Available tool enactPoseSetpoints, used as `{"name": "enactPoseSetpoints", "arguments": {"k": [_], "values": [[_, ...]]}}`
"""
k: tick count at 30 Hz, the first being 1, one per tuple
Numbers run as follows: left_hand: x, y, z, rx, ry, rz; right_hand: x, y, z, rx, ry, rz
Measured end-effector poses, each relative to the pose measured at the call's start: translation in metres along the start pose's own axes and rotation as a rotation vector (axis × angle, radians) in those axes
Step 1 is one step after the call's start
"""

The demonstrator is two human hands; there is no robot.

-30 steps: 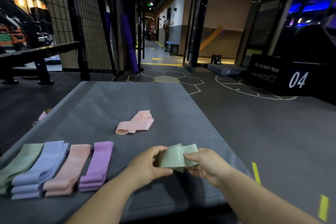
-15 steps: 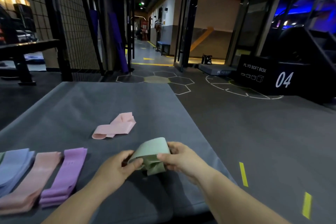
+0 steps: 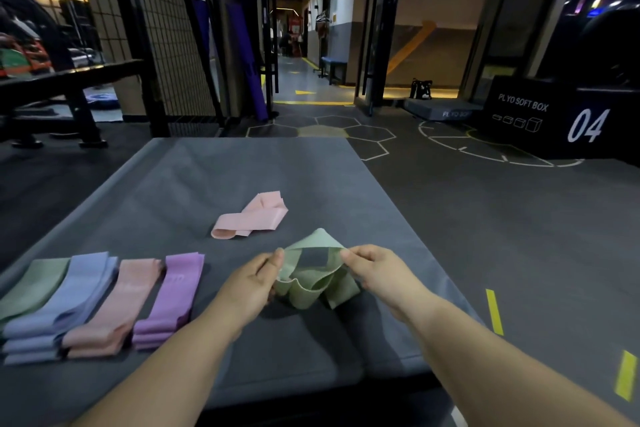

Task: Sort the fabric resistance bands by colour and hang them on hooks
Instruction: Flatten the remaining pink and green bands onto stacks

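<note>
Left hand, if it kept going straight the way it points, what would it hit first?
The green band the left hand pinches; beyond, probably bare mat, right of the loose pink band; depth unclear.

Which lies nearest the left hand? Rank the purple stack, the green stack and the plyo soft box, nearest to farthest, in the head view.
From the left hand, which pinches the loose green band:
1. Purple stack, just to its left on the mat.
2. Green stack, at the row's far left end.
3. Plyo soft box, on the floor, far off to the right.
</note>
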State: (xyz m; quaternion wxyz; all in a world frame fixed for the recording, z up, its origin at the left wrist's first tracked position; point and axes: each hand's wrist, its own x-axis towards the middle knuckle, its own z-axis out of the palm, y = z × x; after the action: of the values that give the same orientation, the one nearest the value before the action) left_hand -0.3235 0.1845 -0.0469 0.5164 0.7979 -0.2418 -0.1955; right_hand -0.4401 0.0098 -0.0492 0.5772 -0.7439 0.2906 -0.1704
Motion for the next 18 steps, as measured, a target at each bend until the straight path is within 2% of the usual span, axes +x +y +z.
{"name": "enactPoseSetpoints", "arguments": {"k": [6,13,18], "values": [[0.001,0.001,-0.006,0.065,0.03,-0.014,-0.004,-0.005,-0.004,0.073,0.025,-0.033],[0.009,-0.007,-0.007,0.219,0.049,0.077,-0.001,-0.005,-0.001,0.31,-0.009,0.08],[0.005,-0.006,-0.001,0.257,0.063,0.175,0.006,0.006,-0.003,0.065,0.042,0.091]]}}
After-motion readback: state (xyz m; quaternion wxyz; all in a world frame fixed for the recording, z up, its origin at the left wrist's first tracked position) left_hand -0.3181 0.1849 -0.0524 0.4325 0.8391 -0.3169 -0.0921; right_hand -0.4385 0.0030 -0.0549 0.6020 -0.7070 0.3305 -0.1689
